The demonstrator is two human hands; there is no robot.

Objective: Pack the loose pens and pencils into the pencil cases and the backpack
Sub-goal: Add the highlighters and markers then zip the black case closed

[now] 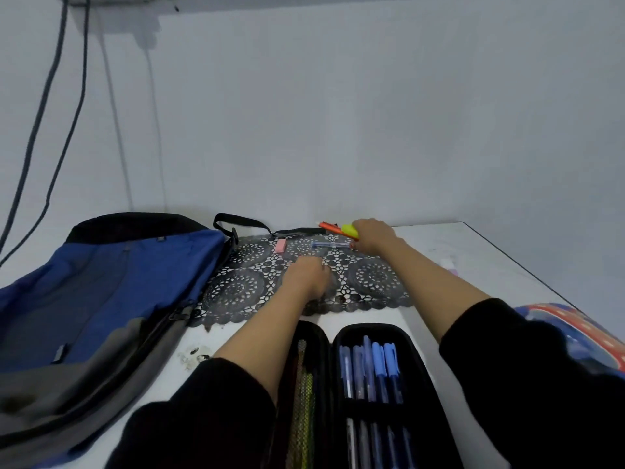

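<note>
Over lace mat (236, 292) | right hand (373, 236) grip holds highlighters (338, 228) | left hand (309, 277) grip unclear

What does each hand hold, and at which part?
The right hand grips an orange highlighter and a yellow highlighter by their right ends. The left hand: blurred, cannot tell.

White table (473, 252): backpack (101, 299), mat (236, 289), pencil case (372, 406)

Colours on my desk, quick:
Blue-and-grey fabric backpack (101, 292) w/ black top edge; black lace-pattern plastic mat (236, 289), round medallions, on white tabletop (473, 252); small pink rectangular eraser (281, 246); orange marker (330, 227) + yellow plastic highlighter (349, 229); black zip-open pencil case (426, 401) w/ blue-capped ballpoint pens (378, 363) & green-yellow mesh pocket (302, 401); red, blue, white-dotted fabric pouch (581, 333); my black sleeves (203, 418).
</note>
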